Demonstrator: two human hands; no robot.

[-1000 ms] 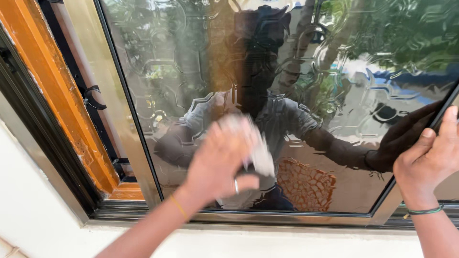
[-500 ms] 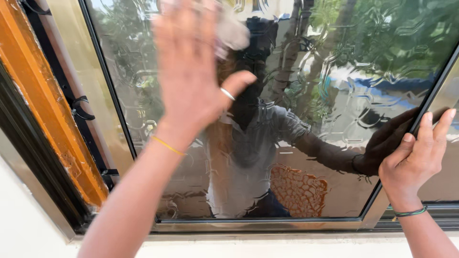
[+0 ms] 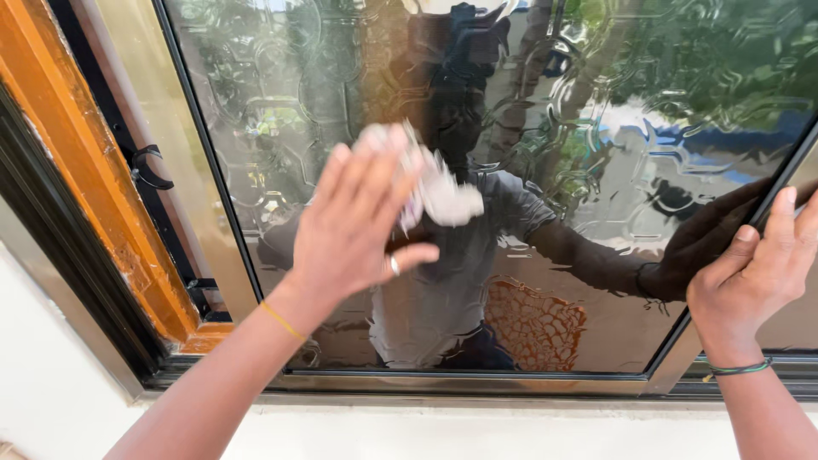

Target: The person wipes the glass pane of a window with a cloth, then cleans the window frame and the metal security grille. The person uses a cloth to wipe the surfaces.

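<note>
My left hand (image 3: 354,226) presses a crumpled white cloth (image 3: 443,194) flat against the patterned glass pane (image 3: 596,111) of a sliding window, about mid-height. The hand and cloth are blurred. A ring sits on one finger and a thin yellow band on the wrist. My right hand (image 3: 754,277) grips the dark right edge of the window sash (image 3: 720,285), fingers wrapped over it; a green bracelet circles that wrist. The glass mirrors a person in a grey shirt and both arms.
A dark metal frame (image 3: 477,382) runs along the pane's bottom. To the left stand an orange wooden frame (image 3: 102,183) and a black latch hook (image 3: 149,166). A white wall ledge (image 3: 477,430) lies below the window.
My left hand with the cloth swept up from the lower pane to the top, then came back down to mid-height. My right hand kept its hold on the sash edge.
</note>
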